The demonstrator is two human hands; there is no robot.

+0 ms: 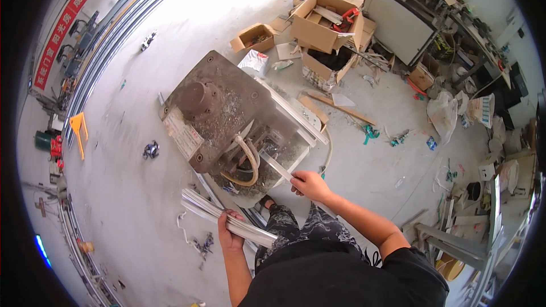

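My left hand grips a bundle of several pale metal strips, held low at my left side and pointing up-left. My right hand pinches the near end of a single short pale strip. Its far end reaches into the opening of a grimy brown machine. The machine's flat top is covered with metal shavings, and beige hoses loop at its front. Below the hands are my dark patterned trousers and a sandalled foot.
Open cardboard boxes and scraps lie on the concrete floor beyond the machine. Cluttered workbenches line the right. Long metal profiles lie at the far left, beside an orange stool. Rails run along the lower left.
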